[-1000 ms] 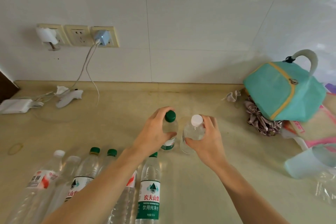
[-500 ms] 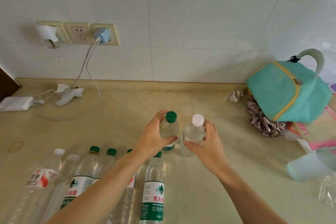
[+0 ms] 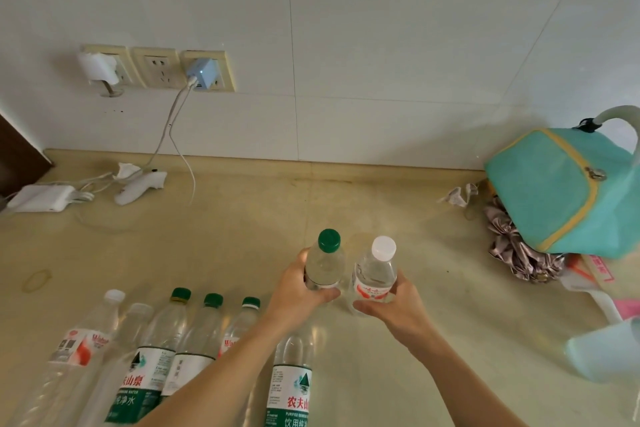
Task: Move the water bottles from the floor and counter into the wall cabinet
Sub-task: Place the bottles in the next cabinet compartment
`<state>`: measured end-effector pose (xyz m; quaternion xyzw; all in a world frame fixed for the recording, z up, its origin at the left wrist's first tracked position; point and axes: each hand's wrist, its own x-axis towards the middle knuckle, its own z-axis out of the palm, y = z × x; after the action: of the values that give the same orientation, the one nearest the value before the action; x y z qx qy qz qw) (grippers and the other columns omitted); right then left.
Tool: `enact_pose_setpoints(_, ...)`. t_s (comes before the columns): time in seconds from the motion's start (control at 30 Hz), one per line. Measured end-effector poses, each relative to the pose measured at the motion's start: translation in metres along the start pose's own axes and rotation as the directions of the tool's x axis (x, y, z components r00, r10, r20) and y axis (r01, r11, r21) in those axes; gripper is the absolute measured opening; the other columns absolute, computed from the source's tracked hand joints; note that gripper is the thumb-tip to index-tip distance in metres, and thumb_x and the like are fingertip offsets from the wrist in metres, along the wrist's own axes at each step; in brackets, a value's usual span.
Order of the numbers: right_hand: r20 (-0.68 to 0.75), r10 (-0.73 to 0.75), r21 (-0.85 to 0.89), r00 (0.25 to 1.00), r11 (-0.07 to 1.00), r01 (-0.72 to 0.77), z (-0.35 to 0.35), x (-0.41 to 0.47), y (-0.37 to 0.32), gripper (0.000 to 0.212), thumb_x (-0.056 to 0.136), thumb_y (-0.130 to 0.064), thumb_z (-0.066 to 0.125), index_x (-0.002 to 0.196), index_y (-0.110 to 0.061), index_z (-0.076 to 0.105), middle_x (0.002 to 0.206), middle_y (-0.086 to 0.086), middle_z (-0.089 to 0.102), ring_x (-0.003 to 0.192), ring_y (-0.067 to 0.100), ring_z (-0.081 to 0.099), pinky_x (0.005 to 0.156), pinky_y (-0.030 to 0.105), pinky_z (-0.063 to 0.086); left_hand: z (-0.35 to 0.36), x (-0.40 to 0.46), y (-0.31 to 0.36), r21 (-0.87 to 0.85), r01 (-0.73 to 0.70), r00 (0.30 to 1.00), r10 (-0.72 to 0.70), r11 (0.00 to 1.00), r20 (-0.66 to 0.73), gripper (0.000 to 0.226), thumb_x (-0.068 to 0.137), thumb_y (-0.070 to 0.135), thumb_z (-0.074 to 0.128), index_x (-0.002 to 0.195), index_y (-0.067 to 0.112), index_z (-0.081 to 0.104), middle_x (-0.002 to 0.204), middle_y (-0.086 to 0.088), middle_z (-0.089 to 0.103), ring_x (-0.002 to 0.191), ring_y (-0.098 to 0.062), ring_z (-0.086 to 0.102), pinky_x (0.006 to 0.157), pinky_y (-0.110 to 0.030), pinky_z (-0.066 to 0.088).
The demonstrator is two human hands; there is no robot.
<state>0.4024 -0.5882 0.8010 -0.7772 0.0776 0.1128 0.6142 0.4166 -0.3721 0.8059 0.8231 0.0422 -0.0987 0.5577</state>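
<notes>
A person's left hand [image 3: 298,291] is curling its fingers and thumb around the body of a small clear plastic water bottle with a green cap [image 3: 325,262], while the right hand [image 3: 391,305] is wrapping around the lower body of a small clear plastic water bottle with a white cap and red label [image 3: 374,270]. Both bottles are standing upright, just beside each other, over the middle of the beige stone counter [image 3: 242,236]; whether their bases are touching the surface cannot be told.

A row of taller clear plastic bottles is standing along the near edge of the counter, to the left of the hands: a white-capped bottle with a red and white label [image 3: 83,340], a clear-capped bottle [image 3: 128,329], two green-capped bottles with green and white labels [image 3: 162,350] [image 3: 201,340], and a further green-capped bottle [image 3: 242,319] partly hidden by the left forearm. Another green-labelled bottle [image 3: 294,381] is showing below the left wrist.

At the right, a teal fabric bag with yellow trim [image 3: 561,191] is resting on a crumpled pinkish-grey cloth [image 3: 519,250], and a pale blue plastic cup [image 3: 606,354] is lying near the frame edge. At the back left, a white power adapter [image 3: 40,198] and a white handheld device [image 3: 138,185] are lying near the tiled wall, with cables running up to a blue charger [image 3: 202,70] plugged into the cream wall sockets [image 3: 159,68].
</notes>
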Motion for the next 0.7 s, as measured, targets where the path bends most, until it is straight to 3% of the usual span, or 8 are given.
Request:
enact_pose_setpoints(0.17,-0.039,0.020,0.033,0.999,0.999,-0.019,0.005,-0.001,0.000,0.062,0.062,-0.002,0.092,0.111,-0.029,0.065,0.097,-0.017,0.077,0.089,0.004,0.073,0.068,0.010,0.052,-0.004,0.001,0.009,-0.070,0.056,0.996,-0.060,0.996,-0.062,0.058,0.064,0.031,0.093,0.107,0.044,0.056,0.095,0.030,0.069,0.088,0.010,0.065,0.066,-0.007,0.047)
enact_pose_setpoints(0.3,-0.074,0.006,0.066,0.997,0.998,-0.001,-0.001,-0.004,-0.019,0.061,0.062,-0.002,0.092,0.114,-0.022,0.068,0.098,-0.006,0.078,0.092,0.011,0.074,0.074,0.020,0.056,-0.028,0.007,0.038,-0.121,0.030,0.992,-0.044,0.992,-0.118,0.058,0.063,0.024,0.094,0.105,0.040,0.058,0.092,0.024,0.071,0.084,0.015,0.063,0.063,-0.007,0.046)
enact_pose_setpoints(0.53,-0.246,-0.245,0.101,0.938,0.956,0.276,-0.003,-0.024,-0.131,0.060,0.065,-0.015,0.094,0.116,-0.030,0.066,0.102,-0.013,0.078,0.096,0.006,0.073,0.081,0.026,0.057,-0.101,0.005,0.142,-0.165,-0.275,0.955,0.249,0.947,-0.158,0.056,0.068,0.018,0.092,0.108,0.039,0.059,0.094,0.023,0.072,0.088,0.009,0.066,0.064,-0.008,0.050)
enact_pose_setpoints(0.63,-0.308,-0.362,0.131,0.880,0.900,0.416,0.001,-0.043,-0.194,0.060,0.062,-0.024,0.095,0.115,-0.032,0.067,0.104,-0.011,0.078,0.096,0.007,0.074,0.074,0.020,0.058,-0.135,-0.010,0.191,-0.175,-0.437,0.896,0.409,0.883,-0.173,0.055,0.071,0.015,0.090,0.110,0.039,0.059,0.096,0.023,0.072,0.091,0.004,0.068,0.067,-0.008,0.050)
enact_pose_setpoints(0.7,-0.341,-0.442,0.138,0.830,0.849,0.509,0.004,-0.059,-0.240,0.064,0.057,-0.033,0.094,0.116,-0.028,0.068,0.105,-0.007,0.078,0.098,0.010,0.074,0.078,0.023,0.059,-0.158,-0.023,0.224,-0.174,-0.534,0.843,0.505,0.827,-0.184,0.057,0.073,0.019,0.089,0.115,0.041,0.058,0.099,0.023,0.072,0.094,0.003,0.068,0.069,-0.009,0.051)
